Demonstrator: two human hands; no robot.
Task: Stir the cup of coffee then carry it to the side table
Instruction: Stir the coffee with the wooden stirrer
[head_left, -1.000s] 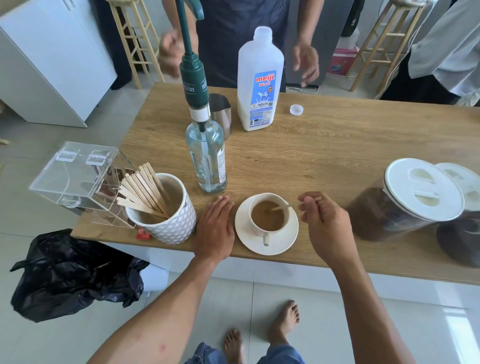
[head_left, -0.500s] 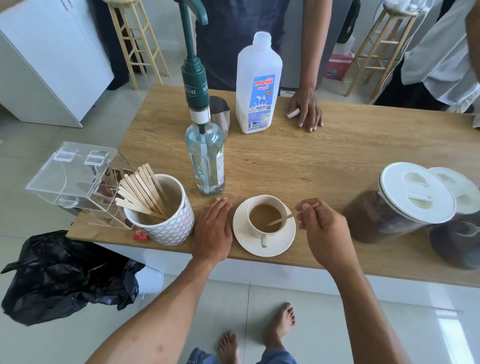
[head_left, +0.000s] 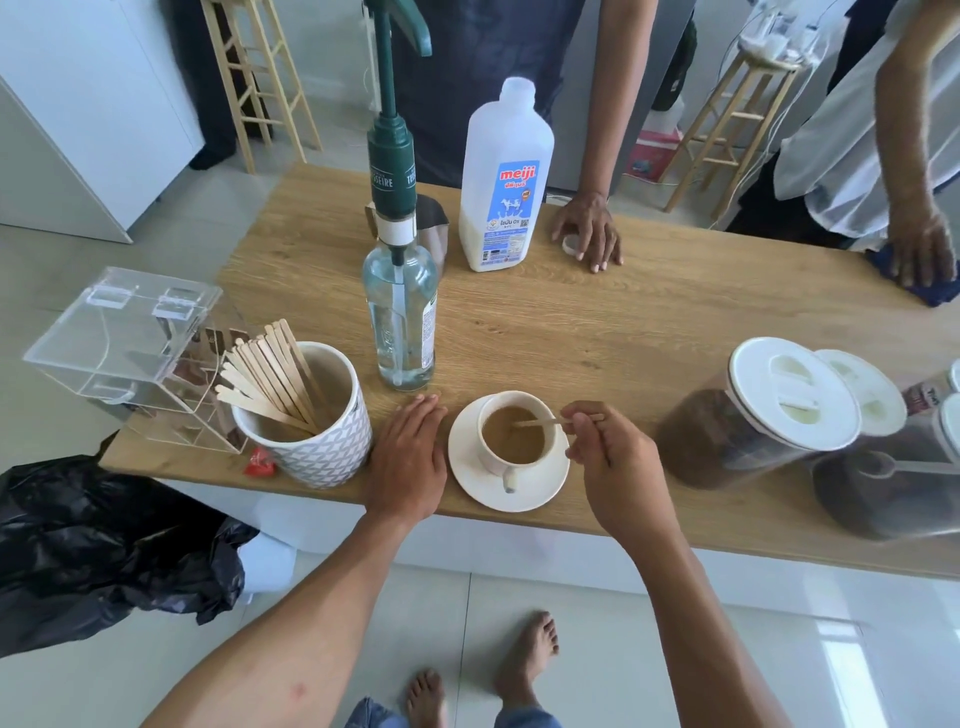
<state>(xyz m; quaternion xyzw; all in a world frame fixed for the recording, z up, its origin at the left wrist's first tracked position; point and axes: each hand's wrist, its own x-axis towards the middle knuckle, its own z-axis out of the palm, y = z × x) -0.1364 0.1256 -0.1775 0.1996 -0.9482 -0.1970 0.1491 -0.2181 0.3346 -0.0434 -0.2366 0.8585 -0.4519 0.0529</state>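
Note:
A white cup (head_left: 493, 460) of milky coffee stands on a white saucer (head_left: 540, 491) near the front edge of the wooden table (head_left: 623, 332), its handle turned toward me. My right hand (head_left: 615, 460), just right of the cup, pinches a thin wooden stir stick (head_left: 537, 423) whose far end dips into the coffee. My left hand (head_left: 410, 460) lies flat on the table left of the saucer, fingers straight, holding nothing.
A patterned mug of wooden sticks (head_left: 306, 415) and a clear acrylic box (head_left: 124, 343) stand left. A pump syrup bottle (head_left: 399, 312) and milk jug (head_left: 506, 182) stand behind. Lidded jars (head_left: 763, 415) sit right. Other people's hands (head_left: 592, 228) rest on the far side.
My right hand has shifted slightly, swinging the stick inside the cup. A hand across the table came down beside the milk jug over the bottle cap. My left hand stayed put.

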